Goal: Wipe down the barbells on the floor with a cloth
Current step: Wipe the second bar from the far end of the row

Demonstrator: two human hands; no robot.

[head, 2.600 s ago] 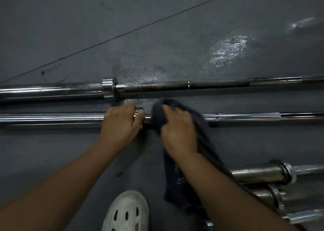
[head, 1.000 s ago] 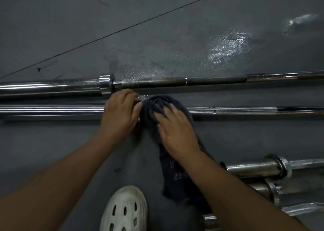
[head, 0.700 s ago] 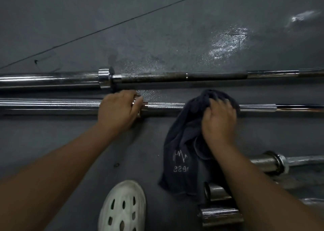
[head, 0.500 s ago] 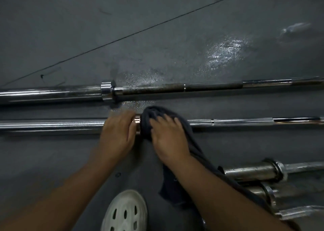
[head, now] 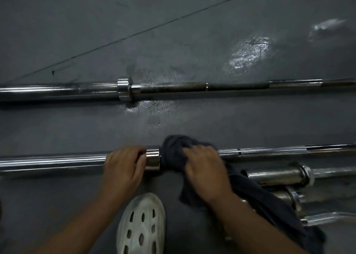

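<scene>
- Compared with a moment earlier, the right hand (head: 204,169) is now sitting back at the left end of the thin shaft, right beside the collar. Before, it was further to the right on the same bar. The left hand (head: 123,167) is keeping its place.
- The right hand is grasping a dark grey crumpled cloth (head: 173,153), the fingers curling over it and pressing it around the shaft of the near long chrome steel barbell (head: 54,162).
- The bunched part of the cloth is touching the shiny collar ring (head: 152,159) of this barbell. The rest is trailing under the right forearm and lying over the short chrome bars (head: 277,175) at the right.
- The left hand is gripping the thick sleeve of the same barbell, its fingers curling over the top, just on the other side of the collar ring, which is showing between the two hands.
- This barbell is lying flat on the dark grey floor (head: 173,41) and crossing the whole view from left to right.
- A second long chrome steel barbell (head: 57,91) is lying further away, parallel to the first and well apart from it.
- A wet shiny patch (head: 248,53) is glinting on the floor beyond the second barbell.
- A white perforated rubber clog (head: 141,226) is standing on the floor between the two forearms, near the bottom edge.
</scene>
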